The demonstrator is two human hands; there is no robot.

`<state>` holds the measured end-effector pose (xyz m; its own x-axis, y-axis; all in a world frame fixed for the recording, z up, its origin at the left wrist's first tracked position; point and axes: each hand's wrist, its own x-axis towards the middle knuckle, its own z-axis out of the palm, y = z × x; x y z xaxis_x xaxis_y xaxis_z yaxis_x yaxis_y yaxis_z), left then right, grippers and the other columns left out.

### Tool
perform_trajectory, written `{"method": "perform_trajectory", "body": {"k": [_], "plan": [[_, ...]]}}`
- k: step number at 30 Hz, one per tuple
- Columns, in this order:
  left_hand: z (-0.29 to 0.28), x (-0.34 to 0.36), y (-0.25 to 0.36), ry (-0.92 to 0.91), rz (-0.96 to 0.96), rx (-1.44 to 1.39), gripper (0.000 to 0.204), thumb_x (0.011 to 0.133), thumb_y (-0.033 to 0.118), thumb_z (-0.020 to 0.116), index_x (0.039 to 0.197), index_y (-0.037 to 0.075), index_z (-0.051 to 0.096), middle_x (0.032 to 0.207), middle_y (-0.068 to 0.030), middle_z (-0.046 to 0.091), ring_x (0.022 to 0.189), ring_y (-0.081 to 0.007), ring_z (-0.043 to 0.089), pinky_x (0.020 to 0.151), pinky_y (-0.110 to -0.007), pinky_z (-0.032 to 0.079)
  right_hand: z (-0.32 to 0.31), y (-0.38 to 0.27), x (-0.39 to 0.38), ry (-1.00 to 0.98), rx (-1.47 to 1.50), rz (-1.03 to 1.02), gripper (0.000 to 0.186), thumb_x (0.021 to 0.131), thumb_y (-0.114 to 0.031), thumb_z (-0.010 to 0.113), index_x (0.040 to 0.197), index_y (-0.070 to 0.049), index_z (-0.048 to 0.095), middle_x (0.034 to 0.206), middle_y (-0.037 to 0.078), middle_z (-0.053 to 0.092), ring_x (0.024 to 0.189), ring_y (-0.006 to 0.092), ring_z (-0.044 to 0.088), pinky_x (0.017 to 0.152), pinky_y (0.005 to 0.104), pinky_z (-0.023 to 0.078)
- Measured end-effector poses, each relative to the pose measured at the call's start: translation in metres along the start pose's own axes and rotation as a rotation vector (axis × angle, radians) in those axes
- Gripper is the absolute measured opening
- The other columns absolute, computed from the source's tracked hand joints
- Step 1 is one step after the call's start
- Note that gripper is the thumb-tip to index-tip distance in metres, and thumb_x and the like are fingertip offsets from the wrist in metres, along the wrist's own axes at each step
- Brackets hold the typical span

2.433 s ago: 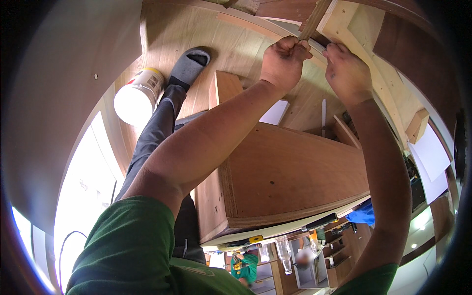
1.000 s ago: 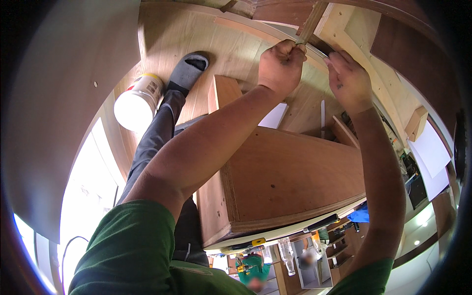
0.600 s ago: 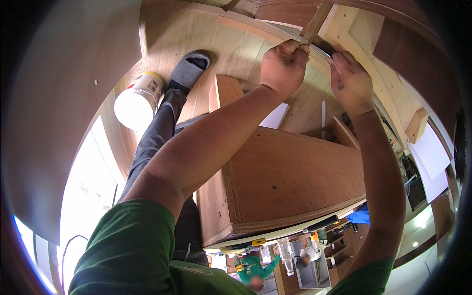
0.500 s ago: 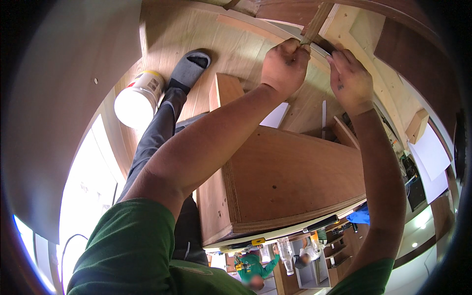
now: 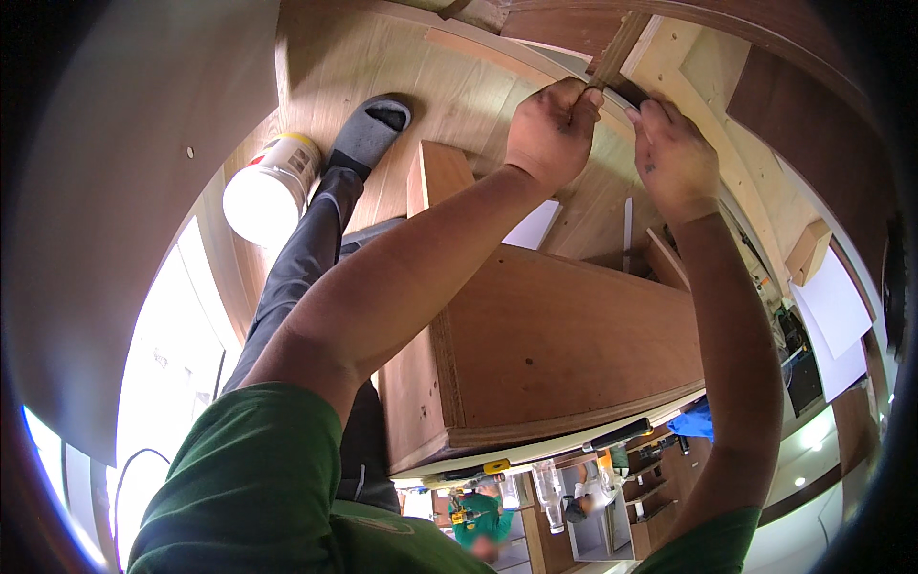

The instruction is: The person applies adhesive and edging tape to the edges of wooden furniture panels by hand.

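Note:
Both my arms reach up to a wooden frame at the top of the view. My left hand (image 5: 553,134) is closed in a pinch beside the end of a narrow wooden bar (image 5: 620,48); whatever lies between its fingers is too small to make out. Just to its right, my right hand (image 5: 675,158) is also closed, thumb against fingertips, at a thin pale edge beside a dark gap. What it grips is hidden by the fingers. Below my hands stands a large brown plywood box (image 5: 574,335).
A white bucket (image 5: 263,206) stands left of my slippered foot (image 5: 371,134). A yellow-handled tool (image 5: 495,467), a black-handled tool (image 5: 617,435) and a clear bottle (image 5: 548,493) lie along the box's near side. White sheets (image 5: 834,320) are at right. A co-worker in green (image 5: 483,517) appears below.
My right hand has shifted slightly left and down. The left hand keeps its pinch in nearly the same place. At the bottom, the co-worker's outstretched arm is drawn in.

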<state>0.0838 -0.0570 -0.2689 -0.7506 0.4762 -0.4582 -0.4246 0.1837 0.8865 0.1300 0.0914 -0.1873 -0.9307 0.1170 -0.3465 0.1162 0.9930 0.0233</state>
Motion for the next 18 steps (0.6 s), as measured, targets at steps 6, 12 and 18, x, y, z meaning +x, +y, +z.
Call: {"method": "perform_trajectory", "body": {"k": [6,12,18], "plan": [[0.0000,-0.0016,0.0017,0.015,0.004,-0.030,0.021,0.096,0.019,0.058,0.094,0.001,0.066,0.081,-0.0105,0.071,0.075,-0.0150,0.065,0.070,-0.029,0.051,-0.0012,-0.0022,0.0026,-0.064,0.020,0.038,0.020,0.082,-0.011,0.061,0.102,-0.013,0.057,0.111,0.007,0.063,0.092,0.0315,0.064,0.076,0.0427,0.054],[0.0012,-0.0008,0.0000,0.007,0.013,-0.017,0.021,0.097,0.019,0.056,0.094,0.001,0.066,0.080,-0.0106,0.070,0.074,-0.0150,0.065,0.070,-0.028,0.050,-0.0011,-0.0020,0.0023,-0.080,0.006,0.034,0.022,0.082,-0.012,0.061,0.104,-0.013,0.058,0.111,0.005,0.063,0.092,0.0307,0.064,0.077,0.0424,0.054],[0.0029,-0.0006,-0.0001,0.013,-0.033,-0.088,0.021,0.096,0.019,0.057,0.093,0.001,0.066,0.079,-0.0092,0.070,0.074,-0.0135,0.064,0.070,-0.028,0.050,-0.0021,-0.0040,0.0049,-0.065,-0.003,0.025,0.021,0.082,-0.012,0.061,0.102,-0.013,0.058,0.110,0.006,0.063,0.093,0.0305,0.064,0.079,0.0424,0.053]]}}
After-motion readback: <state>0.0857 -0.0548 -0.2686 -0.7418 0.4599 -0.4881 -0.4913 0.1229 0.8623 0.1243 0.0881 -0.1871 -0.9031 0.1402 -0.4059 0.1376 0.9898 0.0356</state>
